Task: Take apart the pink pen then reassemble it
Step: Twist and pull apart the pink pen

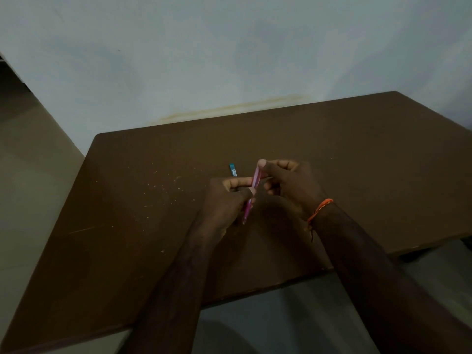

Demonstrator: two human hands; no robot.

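Pen (251, 198), pink, held above the table (143, 200), long axis running near-to-far. Left hand (227, 198) fingers pinch its near half, right hand (288, 185) fingers its far end; separation probably requires pulling along this axis.

Head view — looking forward and down, near table (153, 200).

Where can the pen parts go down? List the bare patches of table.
The table is bare right of the right hand to its far edge, and along the wall side. Left of the left hand lie only pale specks. It is crowded just behind the pink pen, where a teal pen lies.
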